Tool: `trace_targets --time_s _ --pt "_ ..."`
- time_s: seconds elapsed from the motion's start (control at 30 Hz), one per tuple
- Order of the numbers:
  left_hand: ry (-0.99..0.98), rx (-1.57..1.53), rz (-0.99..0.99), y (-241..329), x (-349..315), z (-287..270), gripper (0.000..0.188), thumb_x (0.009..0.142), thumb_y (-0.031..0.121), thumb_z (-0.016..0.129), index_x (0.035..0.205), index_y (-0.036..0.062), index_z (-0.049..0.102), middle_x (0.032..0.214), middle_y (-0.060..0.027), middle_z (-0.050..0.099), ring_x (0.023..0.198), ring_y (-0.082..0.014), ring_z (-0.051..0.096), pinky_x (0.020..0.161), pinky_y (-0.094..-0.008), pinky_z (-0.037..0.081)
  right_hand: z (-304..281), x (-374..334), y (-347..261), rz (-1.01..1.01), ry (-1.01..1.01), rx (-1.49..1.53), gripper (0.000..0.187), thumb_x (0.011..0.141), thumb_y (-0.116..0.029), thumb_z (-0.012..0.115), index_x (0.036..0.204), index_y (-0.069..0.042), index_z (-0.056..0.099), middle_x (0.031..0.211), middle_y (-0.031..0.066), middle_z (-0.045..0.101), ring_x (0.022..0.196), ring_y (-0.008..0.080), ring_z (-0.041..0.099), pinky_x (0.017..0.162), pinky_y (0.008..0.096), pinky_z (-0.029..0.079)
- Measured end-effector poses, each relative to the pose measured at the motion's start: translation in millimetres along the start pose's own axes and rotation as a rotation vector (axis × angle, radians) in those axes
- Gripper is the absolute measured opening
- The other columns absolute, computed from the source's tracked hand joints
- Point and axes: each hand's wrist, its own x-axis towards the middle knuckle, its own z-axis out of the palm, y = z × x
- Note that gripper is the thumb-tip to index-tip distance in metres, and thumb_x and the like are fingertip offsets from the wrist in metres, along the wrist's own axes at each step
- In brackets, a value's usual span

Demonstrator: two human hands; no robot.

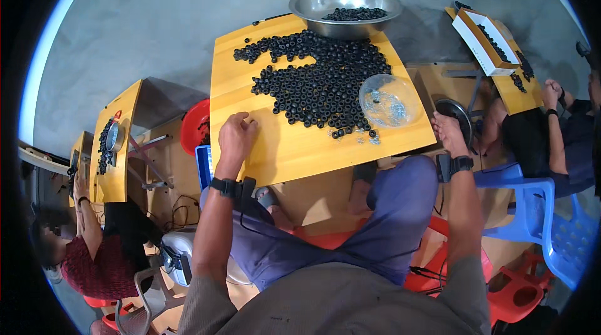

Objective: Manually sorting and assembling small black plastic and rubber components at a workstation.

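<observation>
My left hand (236, 139) rests on the left part of the yellow tabletop (282, 163), its fingers curled in. Whatever it may hold is hidden. At the tabletop's right edge is my right hand (448, 133), fingers bent together; I cannot make out anything in them. Between my hands spreads a large pile of small black ring-shaped parts (319, 87). A round clear plastic tub (410, 100) with small shiny metal pieces stands at the pile's right side. Several loose metal pieces (374, 141) lie by its near rim. Just beyond my right hand, below table level, is a dark metal bowl (456, 108).
A wide steel basin (300, 6) with more black parts stands at the far edge. Left are a red basin (190, 128) and a co-worker's table (119, 188). Right are a blue chair (523, 197), a white box (479, 47) of black parts and another seated person (557, 147).
</observation>
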Motion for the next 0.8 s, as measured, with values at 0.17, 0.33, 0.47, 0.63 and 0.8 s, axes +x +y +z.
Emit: trace_targets --time_s 0.17,0.33,0.47,0.63,0.8 --pt "0.040 0.000 0.069 -10.7 -1.9 9.2 0.009 0.081 0.010 0.071 0.086 0.0040 0.072 0.083 -0.0152 0.068 0.071 -0.0341 0.067 0.068 -0.0430 0.054 31.8 -88.4 -15.9 -0.211 0.053 0.279 0.022 0.101 -0.014 0.058 0.118 -0.003 0.065 0.085 -0.0026 0.060 0.069 0.0070 0.052 0.061 0.0236 0.045" --pt "0.002 -0.160 0.145 39.7 -34.1 15.9 0.005 0.081 0.009 0.071 0.083 0.0040 0.070 0.079 -0.0127 0.066 0.069 -0.0316 0.066 0.064 -0.0405 0.053 59.1 -162.8 3.4 -0.241 -0.112 0.377 0.023 0.100 -0.014 0.062 0.114 0.003 0.065 0.077 -0.0014 0.055 0.066 0.0075 0.050 0.059 0.0233 0.042" --pt "-0.087 -0.195 0.174 63.0 -41.0 23.4 0.007 0.080 0.010 0.072 0.085 0.0044 0.071 0.077 -0.0121 0.063 0.067 -0.0306 0.064 0.063 -0.0407 0.052 70.5 -170.3 21.6 -0.388 -0.117 0.256 0.020 0.100 -0.014 0.061 0.112 0.002 0.066 0.076 -0.0007 0.054 0.067 0.0078 0.050 0.060 0.0233 0.041" --pt "-0.087 -0.248 0.221 102.9 -43.1 27.5 0.016 0.077 0.013 0.076 0.092 0.0062 0.074 0.081 -0.0117 0.064 0.069 -0.0322 0.065 0.064 -0.0414 0.054 69.1 -171.0 26.9 -0.404 -0.097 0.528 0.018 0.102 -0.013 0.059 0.111 0.001 0.066 0.075 0.0000 0.054 0.068 0.0084 0.050 0.061 0.0238 0.041" --pt "-0.156 -0.207 0.319 144.0 -47.6 39.4 0.019 0.077 0.016 0.077 0.092 0.0049 0.074 0.085 -0.0126 0.065 0.071 -0.0353 0.067 0.065 -0.0436 0.055 73.8 -179.0 33.7 -0.512 -0.091 0.416 0.018 0.102 -0.011 0.057 0.111 0.002 0.067 0.078 0.0000 0.055 0.069 0.0086 0.050 0.062 0.0250 0.044"
